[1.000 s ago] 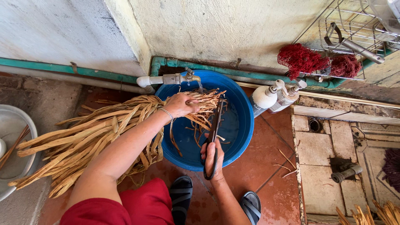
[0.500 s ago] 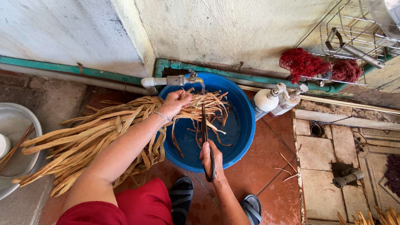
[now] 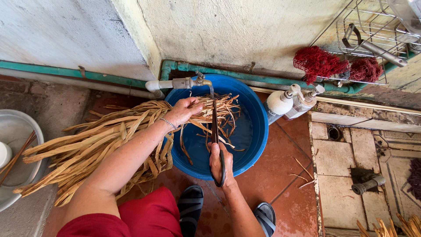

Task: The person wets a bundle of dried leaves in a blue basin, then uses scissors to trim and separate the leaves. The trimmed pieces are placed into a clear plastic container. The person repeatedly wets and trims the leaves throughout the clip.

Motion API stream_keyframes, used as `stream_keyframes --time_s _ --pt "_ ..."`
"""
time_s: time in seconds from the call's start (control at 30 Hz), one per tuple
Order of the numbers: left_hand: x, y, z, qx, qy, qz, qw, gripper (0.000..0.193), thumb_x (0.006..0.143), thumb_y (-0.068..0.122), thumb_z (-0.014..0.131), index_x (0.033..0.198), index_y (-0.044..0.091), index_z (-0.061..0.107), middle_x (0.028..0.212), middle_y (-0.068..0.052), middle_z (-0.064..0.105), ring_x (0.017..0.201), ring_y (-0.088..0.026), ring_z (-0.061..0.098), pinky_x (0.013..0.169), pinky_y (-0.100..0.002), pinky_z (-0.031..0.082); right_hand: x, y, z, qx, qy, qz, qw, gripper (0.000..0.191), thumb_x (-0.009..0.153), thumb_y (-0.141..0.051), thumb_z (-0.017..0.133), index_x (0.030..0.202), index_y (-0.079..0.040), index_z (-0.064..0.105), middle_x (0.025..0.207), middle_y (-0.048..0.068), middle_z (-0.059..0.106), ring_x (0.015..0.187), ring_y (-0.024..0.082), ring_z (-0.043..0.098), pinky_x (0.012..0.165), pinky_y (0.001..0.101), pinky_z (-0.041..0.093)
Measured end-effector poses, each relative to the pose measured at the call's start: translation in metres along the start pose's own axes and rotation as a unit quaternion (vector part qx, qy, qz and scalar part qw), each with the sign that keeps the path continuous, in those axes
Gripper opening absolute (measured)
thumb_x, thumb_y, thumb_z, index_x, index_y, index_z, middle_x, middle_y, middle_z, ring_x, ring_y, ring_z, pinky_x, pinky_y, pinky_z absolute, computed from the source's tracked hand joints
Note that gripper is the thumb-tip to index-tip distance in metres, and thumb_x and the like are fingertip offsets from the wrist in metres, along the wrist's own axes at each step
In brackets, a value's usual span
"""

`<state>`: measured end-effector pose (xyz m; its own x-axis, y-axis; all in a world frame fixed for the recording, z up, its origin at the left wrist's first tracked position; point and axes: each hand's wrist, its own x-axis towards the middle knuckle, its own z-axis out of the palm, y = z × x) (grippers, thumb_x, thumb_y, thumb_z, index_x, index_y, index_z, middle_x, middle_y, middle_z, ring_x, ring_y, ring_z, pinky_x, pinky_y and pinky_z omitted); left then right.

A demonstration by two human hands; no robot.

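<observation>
Left hand (image 3: 184, 112) was clenched round the neck of a large bundle of dried tan strips (image 3: 92, 149), holding its trimmed-side ends over the blue basin (image 3: 256, 131); the long tail of the bundle lay across the tiled floor to the left. Right hand (image 3: 219, 162) gripped the handles of black scissors (image 3: 215, 131), blades pointing up into the strip ends under the tap (image 3: 197, 81) (whether the blades were parted or closed could not be told).

Progress, as judged: several cut pieces already lay in the basin, so trimming looked under way, but most of the ends were still ragged and uneven; a good part seemed left.

Against the frame a second ago: the scissors stood straighter and farther into the ends, the left hand sat slightly lower and nearer the tap, and the bundle lay much as it did.
</observation>
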<state>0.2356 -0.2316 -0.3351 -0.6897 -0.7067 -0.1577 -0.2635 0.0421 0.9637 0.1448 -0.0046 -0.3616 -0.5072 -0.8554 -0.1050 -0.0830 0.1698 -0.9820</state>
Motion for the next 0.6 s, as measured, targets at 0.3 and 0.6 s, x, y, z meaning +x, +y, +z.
stream_keyframes --time_s 0.3,0.6 --pt "0.011 0.022 0.013 0.349 -0.038 -0.077 0.933 0.050 0.082 0.035 0.086 0.120 0.013 0.064 0.108 -0.008 0.067 0.095 -0.018 0.064 0.089 -0.035 0.051 0.006 0.012 -0.027 0.152 0.118 0.004 0.981 0.061 0.106 -0.053 0.036 0.118 0.001 0.062 0.060 0.000 0.050 0.047 0.008 0.041 0.044 0.0236 0.035" --pt "0.050 0.011 0.089 0.646 -0.058 0.316 0.692 0.041 0.081 0.007 0.067 0.121 0.017 0.067 0.125 -0.008 0.058 0.122 -0.027 0.048 0.103 -0.060 0.039 0.006 0.018 -0.029 0.244 0.168 -0.016 0.955 0.069 0.105 -0.058 0.032 0.128 0.003 0.055 0.068 0.005 0.058 0.056 0.010 0.050 0.052 0.0240 0.040"
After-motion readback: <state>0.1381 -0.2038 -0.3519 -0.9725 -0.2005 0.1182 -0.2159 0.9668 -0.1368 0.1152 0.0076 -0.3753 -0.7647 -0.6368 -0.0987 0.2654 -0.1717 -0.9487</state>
